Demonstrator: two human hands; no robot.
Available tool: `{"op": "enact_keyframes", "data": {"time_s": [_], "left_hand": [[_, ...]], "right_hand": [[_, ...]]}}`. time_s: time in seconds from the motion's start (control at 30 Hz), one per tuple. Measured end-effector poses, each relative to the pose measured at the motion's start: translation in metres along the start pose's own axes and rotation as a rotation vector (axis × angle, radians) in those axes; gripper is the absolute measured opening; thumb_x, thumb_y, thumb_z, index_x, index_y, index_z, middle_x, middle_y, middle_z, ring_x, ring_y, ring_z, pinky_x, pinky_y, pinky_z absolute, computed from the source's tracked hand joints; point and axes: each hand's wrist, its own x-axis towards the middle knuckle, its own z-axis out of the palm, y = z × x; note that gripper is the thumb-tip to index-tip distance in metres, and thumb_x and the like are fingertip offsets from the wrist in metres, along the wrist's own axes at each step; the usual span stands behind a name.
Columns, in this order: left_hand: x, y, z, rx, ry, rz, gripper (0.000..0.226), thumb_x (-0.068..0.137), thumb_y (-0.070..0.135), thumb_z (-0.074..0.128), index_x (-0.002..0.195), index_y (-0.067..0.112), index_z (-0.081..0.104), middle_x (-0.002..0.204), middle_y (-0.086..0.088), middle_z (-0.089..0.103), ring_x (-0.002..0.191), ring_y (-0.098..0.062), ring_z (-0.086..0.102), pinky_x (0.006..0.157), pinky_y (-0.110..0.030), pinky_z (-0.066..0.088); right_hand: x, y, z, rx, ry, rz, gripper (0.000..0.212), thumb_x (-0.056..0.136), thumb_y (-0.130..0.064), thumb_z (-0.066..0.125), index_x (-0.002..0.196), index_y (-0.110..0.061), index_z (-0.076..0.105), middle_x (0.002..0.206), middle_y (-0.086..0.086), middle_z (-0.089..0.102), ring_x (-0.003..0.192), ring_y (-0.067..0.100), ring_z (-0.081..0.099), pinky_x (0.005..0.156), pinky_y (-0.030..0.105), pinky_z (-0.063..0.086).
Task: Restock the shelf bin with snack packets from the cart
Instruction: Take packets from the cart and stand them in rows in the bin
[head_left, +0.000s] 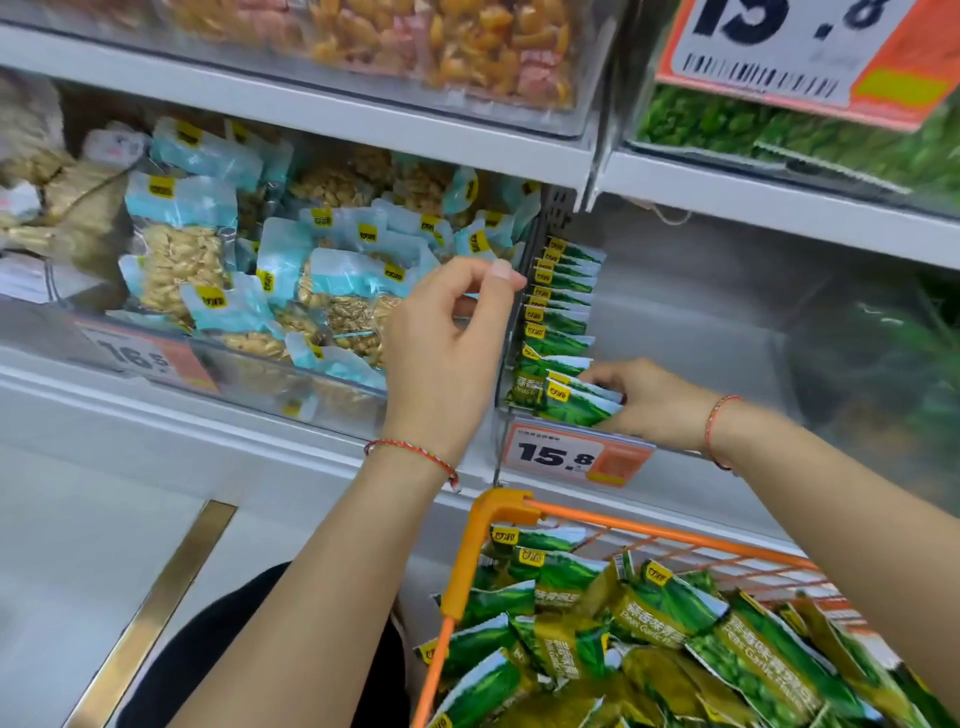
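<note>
While the left hand (447, 332) hovers, the right hand (649, 402) seemingly grips green packets (576, 402).

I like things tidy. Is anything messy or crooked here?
The green packets in the bin stand in a neat row, but the front few under the right hand lie tilted. Those in the orange cart are a jumbled heap.
</note>
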Motion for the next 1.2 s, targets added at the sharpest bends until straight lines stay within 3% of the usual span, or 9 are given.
{"op": "enact_keyframes", "data": {"time_s": [0.13, 0.23, 0.37, 0.57, 0.67, 0.97, 1.07, 1.13, 1.2], "left_hand": [[-0.002, -0.002, 0.001, 0.048, -0.023, 0.033, 0.022, 0.095, 0.027, 0.051, 0.077, 0.030, 0.064, 0.070, 0.007, 0.060, 0.064, -0.005, 0.056, 0.060, -0.023, 0.044], [-0.002, -0.004, 0.001, 0.083, -0.036, 0.065, 0.021, 0.095, 0.026, 0.052, 0.079, 0.025, 0.066, 0.067, 0.009, 0.055, 0.061, -0.001, 0.049, 0.059, -0.017, 0.036], [-0.002, -0.006, -0.001, 0.122, -0.035, 0.082, 0.024, 0.095, 0.026, 0.051, 0.081, 0.017, 0.067, 0.069, 0.011, 0.053, 0.060, -0.001, 0.049, 0.058, -0.014, 0.033], [-0.002, -0.006, -0.003, 0.142, -0.031, 0.091, 0.020, 0.095, 0.025, 0.052, 0.082, 0.024, 0.066, 0.072, 0.013, 0.054, 0.064, -0.001, 0.051, 0.060, -0.013, 0.035], [-0.002, -0.007, -0.004, 0.158, -0.026, 0.100, 0.020, 0.095, 0.026, 0.052, 0.082, 0.023, 0.067, 0.071, 0.014, 0.053, 0.063, 0.000, 0.051, 0.059, -0.014, 0.035], [-0.001, -0.006, -0.008, 0.163, -0.020, 0.098, 0.021, 0.095, 0.025, 0.052, 0.082, 0.022, 0.068, 0.075, 0.012, 0.057, 0.063, -0.001, 0.051, 0.059, -0.010, 0.034], [0.000, -0.007, -0.007, 0.165, -0.022, 0.102, 0.021, 0.095, 0.024, 0.053, 0.082, 0.022, 0.068, 0.071, 0.013, 0.055, 0.061, -0.001, 0.050, 0.058, -0.009, 0.032], [-0.001, -0.007, -0.007, 0.165, -0.022, 0.105, 0.020, 0.095, 0.024, 0.053, 0.081, 0.024, 0.067, 0.068, 0.015, 0.053, 0.060, -0.002, 0.050, 0.057, -0.009, 0.032], [-0.001, -0.008, -0.007, 0.163, -0.025, 0.103, 0.020, 0.095, 0.025, 0.052, 0.080, 0.026, 0.066, 0.068, 0.015, 0.053, 0.060, -0.002, 0.051, 0.057, -0.012, 0.034]], "right_hand": [[0.006, -0.008, 0.002, -0.136, 0.123, -0.061, 0.052, 0.076, -0.016, 0.078, 0.123, -0.014, 0.057, 0.129, 0.004, 0.057, 0.121, 0.016, 0.051, 0.091, 0.018, 0.035], [0.008, -0.021, 0.001, -0.378, 0.159, -0.123, 0.060, 0.077, -0.030, 0.076, 0.130, -0.019, 0.051, 0.135, 0.004, 0.052, 0.123, 0.022, 0.050, 0.099, 0.028, 0.040], [0.011, -0.033, -0.002, -0.568, 0.265, -0.132, 0.063, 0.074, -0.045, 0.075, 0.128, -0.025, 0.049, 0.125, 0.004, 0.050, 0.113, 0.025, 0.052, 0.088, 0.035, 0.046], [0.009, -0.036, 0.002, -0.751, 0.153, -0.136, 0.068, 0.080, -0.043, 0.070, 0.135, -0.020, 0.037, 0.122, 0.009, 0.049, 0.109, 0.029, 0.052, 0.082, 0.037, 0.047], [0.009, -0.040, 0.002, -0.838, 0.174, -0.149, 0.070, 0.081, -0.046, 0.067, 0.137, -0.023, 0.032, 0.124, 0.008, 0.049, 0.110, 0.029, 0.053, 0.074, 0.034, 0.042], [-0.006, -0.031, -0.017, -0.615, 0.175, -0.039, 0.071, 0.072, -0.062, 0.067, 0.128, -0.028, 0.040, 0.125, 0.001, 0.056, 0.104, 0.024, 0.056, 0.083, 0.034, 0.047], [-0.012, -0.027, -0.019, -0.493, 0.197, -0.011, 0.055, 0.080, -0.053, 0.066, 0.124, -0.026, 0.047, 0.118, -0.003, 0.060, 0.090, 0.016, 0.053, 0.079, 0.029, 0.043], [-0.015, -0.025, -0.018, -0.445, 0.265, 0.019, 0.042, 0.086, -0.047, 0.062, 0.121, -0.024, 0.055, 0.114, -0.003, 0.063, 0.097, 0.018, 0.058, 0.083, 0.029, 0.045], [-0.016, -0.024, -0.015, -0.342, 0.301, 0.106, 0.042, 0.091, -0.045, 0.056, 0.121, -0.017, 0.061, 0.118, 0.004, 0.065, 0.108, 0.025, 0.059, 0.092, 0.033, 0.046]]}}
